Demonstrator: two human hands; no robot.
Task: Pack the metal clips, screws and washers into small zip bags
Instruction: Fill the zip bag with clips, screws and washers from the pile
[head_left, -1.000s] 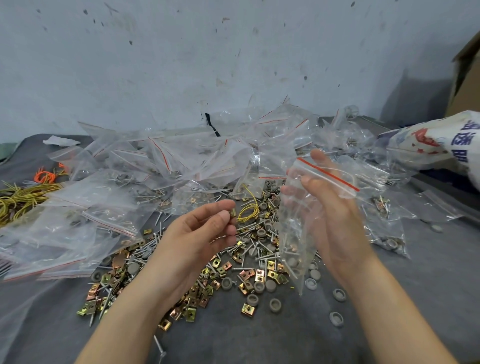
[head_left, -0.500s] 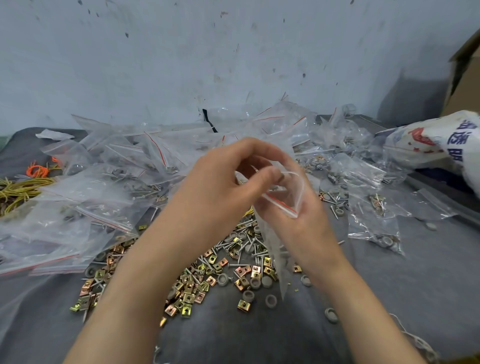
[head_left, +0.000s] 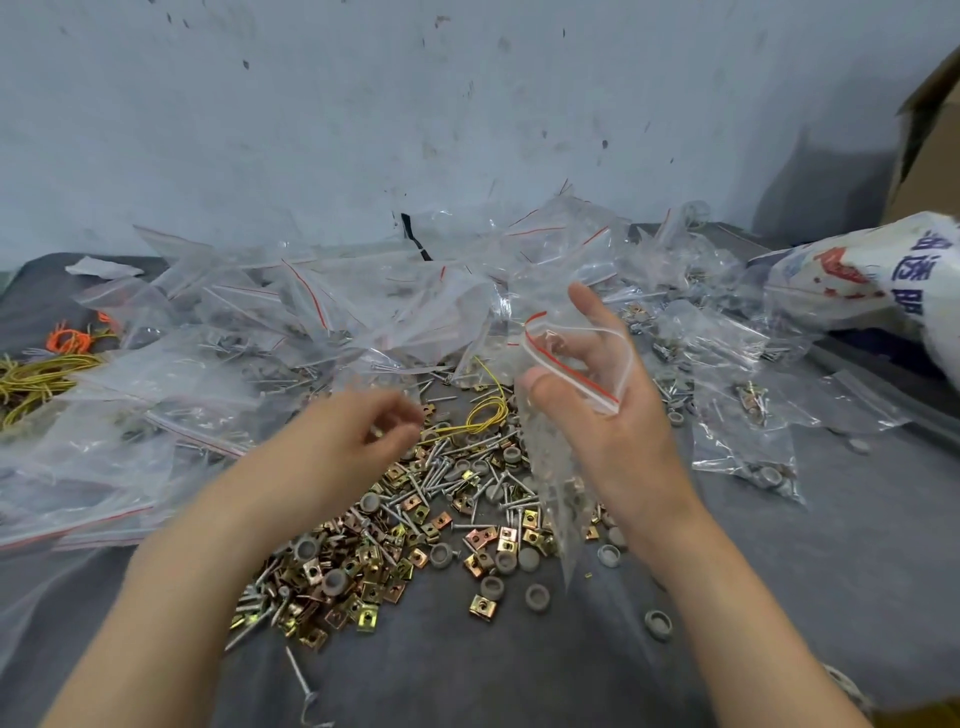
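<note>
My right hand (head_left: 618, 421) grips a small clear zip bag (head_left: 553, 467) with a red seal line; the thumb pins its rim and the fingers spread its mouth wide. The bag hangs down over the loose pile on the grey cloth. That pile holds brass-coloured metal clips (head_left: 395, 561), long screws (head_left: 441, 470) and grey round washers (head_left: 535, 597). My left hand (head_left: 363, 431) hovers blurred just above the pile's far left side, fingers loosely curled, with nothing plainly in them.
A heap of empty zip bags (head_left: 311, 322) covers the back and left. Filled bags (head_left: 748, 421) lie at the right. A yellow wire loop (head_left: 488, 410) lies behind the pile, yellow and orange ties (head_left: 36, 374) at far left, a white printed sack (head_left: 872, 275) and cardboard box (head_left: 930, 140) at far right.
My left hand came away from the bag's mouth and dropped left toward the pile. My right hand still holds the bag, now with its mouth spread open.
</note>
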